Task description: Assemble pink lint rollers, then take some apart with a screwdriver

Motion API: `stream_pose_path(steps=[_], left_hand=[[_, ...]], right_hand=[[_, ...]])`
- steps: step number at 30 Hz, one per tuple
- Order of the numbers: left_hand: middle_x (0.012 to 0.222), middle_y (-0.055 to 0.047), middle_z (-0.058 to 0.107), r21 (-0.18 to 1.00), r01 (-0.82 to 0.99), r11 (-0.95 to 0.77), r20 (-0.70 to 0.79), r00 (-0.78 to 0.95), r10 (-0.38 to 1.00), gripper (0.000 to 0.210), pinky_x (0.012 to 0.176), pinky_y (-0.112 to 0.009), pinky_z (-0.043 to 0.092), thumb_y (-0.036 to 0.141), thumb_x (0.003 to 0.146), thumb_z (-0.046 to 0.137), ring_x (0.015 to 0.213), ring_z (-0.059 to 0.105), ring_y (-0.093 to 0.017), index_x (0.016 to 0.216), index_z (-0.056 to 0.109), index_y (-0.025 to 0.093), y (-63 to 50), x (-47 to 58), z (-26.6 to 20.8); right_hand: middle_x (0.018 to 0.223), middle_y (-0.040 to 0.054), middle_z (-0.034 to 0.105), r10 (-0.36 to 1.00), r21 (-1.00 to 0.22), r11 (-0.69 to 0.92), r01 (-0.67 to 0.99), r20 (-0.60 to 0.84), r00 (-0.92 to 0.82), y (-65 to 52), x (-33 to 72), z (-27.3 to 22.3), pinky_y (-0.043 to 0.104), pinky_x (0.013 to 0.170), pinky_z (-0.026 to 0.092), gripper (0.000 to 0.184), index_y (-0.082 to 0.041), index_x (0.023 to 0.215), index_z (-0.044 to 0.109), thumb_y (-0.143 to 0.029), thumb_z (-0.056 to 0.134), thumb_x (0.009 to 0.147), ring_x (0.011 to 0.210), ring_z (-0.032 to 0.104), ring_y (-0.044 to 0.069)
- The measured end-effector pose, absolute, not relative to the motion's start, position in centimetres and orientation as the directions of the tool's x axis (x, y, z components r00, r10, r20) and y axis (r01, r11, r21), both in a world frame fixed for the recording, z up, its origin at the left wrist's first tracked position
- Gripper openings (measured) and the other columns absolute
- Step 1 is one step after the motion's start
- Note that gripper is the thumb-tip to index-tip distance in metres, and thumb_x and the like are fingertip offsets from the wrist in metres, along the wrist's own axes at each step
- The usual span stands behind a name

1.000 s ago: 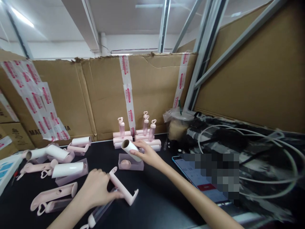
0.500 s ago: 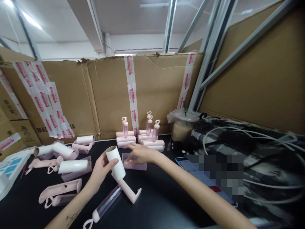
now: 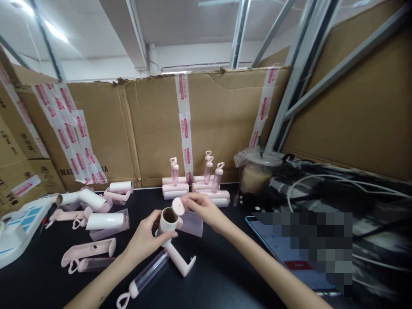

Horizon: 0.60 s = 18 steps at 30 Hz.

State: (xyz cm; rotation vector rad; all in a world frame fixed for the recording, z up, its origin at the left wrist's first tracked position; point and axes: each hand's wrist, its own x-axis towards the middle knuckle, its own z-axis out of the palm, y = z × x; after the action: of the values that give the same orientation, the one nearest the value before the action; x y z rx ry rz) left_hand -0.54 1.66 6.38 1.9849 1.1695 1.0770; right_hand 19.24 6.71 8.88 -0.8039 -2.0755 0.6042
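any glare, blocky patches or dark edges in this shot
Head view: the ceiling light glares at upper left; head view: blocky mosaic covers part of the phone; head view: the upper right edge goes dark; head view: the left hand and its tube are easily made out.

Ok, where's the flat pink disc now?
Just left of centre in the head view, the right hand holds the disc beside the open end of the white roll in the left hand.

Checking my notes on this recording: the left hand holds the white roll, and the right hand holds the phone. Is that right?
Not quite. The right hand holds a round pale pink disc, not the phone, which lies on the table; the head view shows this. The left hand does hold the white roll.
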Motion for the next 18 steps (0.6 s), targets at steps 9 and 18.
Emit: stream_pose_path(steps=[9,18], left_hand=[[0.096,-0.002,0.064,0.774,0.459,-0.437,0.328,0.3,0.896,0.041,0.076,-0.029,0.046,0.039,0.07,0.064,0.084,0.059,-0.018,0.104,0.051,0.019,1.4,-0.3,6.2],[0.09,-0.002,0.063,0.766,0.467,-0.442,0.329,0.305,0.894,0.041,0.074,-0.029,0.044,0.039,0.071,0.063,0.081,0.058,-0.018,0.104,0.05,0.02,1.2,-0.4,6.4]], right_hand=[[0.081,0.0043,0.063,0.761,-0.685,0.643,0.343,0.52,-0.388,3.9,17.6,9.7,0.025,0.062,0.045,0.02,-0.017,0.086,0.067,-0.031,0.052,0.084,0.072,0.057,0.015],[0.082,0.0032,0.064,0.75,-0.607,0.661,0.441,0.555,-0.36,3.2,17.1,9.8,0.024,0.062,0.045,0.018,-0.019,0.087,0.065,-0.029,0.049,0.086,0.072,0.058,0.015]])
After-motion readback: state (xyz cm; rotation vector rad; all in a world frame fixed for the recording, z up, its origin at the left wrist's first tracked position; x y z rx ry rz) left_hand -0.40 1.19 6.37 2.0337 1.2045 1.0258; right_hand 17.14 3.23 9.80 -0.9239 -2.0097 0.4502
